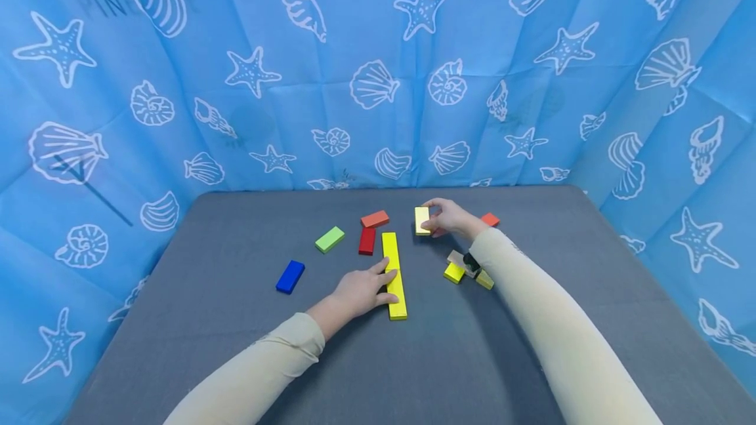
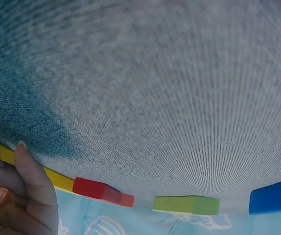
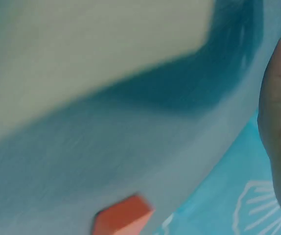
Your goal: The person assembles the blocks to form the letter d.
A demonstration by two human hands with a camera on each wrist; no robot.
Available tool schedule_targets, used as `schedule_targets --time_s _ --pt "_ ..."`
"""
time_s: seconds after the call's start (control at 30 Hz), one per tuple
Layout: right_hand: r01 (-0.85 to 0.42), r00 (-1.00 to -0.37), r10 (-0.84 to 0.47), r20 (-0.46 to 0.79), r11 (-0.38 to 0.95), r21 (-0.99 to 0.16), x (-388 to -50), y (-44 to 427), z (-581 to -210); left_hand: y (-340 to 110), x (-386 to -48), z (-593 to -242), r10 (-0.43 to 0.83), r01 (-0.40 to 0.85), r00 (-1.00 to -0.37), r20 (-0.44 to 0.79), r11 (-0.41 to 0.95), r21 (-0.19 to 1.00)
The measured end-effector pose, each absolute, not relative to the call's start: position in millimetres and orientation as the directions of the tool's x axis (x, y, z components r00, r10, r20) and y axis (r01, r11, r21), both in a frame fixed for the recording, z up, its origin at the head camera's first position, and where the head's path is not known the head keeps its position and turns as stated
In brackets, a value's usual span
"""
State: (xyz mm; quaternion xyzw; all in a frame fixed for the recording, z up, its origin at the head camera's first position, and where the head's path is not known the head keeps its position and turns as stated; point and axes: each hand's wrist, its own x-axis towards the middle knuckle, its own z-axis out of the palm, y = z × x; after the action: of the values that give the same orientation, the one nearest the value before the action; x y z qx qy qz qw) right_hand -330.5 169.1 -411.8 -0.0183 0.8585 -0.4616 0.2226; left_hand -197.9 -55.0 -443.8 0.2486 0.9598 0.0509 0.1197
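My left hand (image 1: 358, 290) rests with spread fingers on a long yellow strip (image 1: 398, 310) that lies lengthwise on the table; whether it is one piece or several blocks end to end, I cannot tell. In the left wrist view, bent fingers touch the same yellow strip (image 2: 57, 180). Beyond the strip's far end, to its right, my right hand (image 1: 451, 217) pinches a pale yellow block (image 1: 422, 220) between thumb and fingers. That block is out of sight in the right wrist view, where only part of the hand (image 3: 280, 103) shows at the edge.
Left of the strip lie a red block (image 1: 367, 241), an orange block (image 1: 375, 218), a green block (image 1: 329, 239) and a blue block (image 1: 290, 277). Under the right forearm, a yellow block (image 1: 454, 273) and others cluster, partly hidden. Another orange block (image 1: 489, 219) lies beyond the right wrist.
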Motion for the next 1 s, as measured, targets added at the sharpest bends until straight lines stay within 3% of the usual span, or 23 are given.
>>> schedule_targets --time_s 0.37,0.67,1.0 --pt "0.296 -0.898 -0.099 -0.428 0.583 -0.757 -347 125 -431 -52 -197 -442 0.481 0.464 -0.854 -0.198 0.877 0.125" --pt "0.194 -0.915 -0.153 -0.373 0.644 -0.74 -353 104 -439 -52 -198 -445 0.492 0.475 -0.852 -0.179 0.87 0.131" --pt "0.147 -0.897 -0.206 -0.391 0.695 -0.704 -357 96 -441 -54 -199 -445 0.49 0.47 -0.853 -0.181 0.871 0.14"
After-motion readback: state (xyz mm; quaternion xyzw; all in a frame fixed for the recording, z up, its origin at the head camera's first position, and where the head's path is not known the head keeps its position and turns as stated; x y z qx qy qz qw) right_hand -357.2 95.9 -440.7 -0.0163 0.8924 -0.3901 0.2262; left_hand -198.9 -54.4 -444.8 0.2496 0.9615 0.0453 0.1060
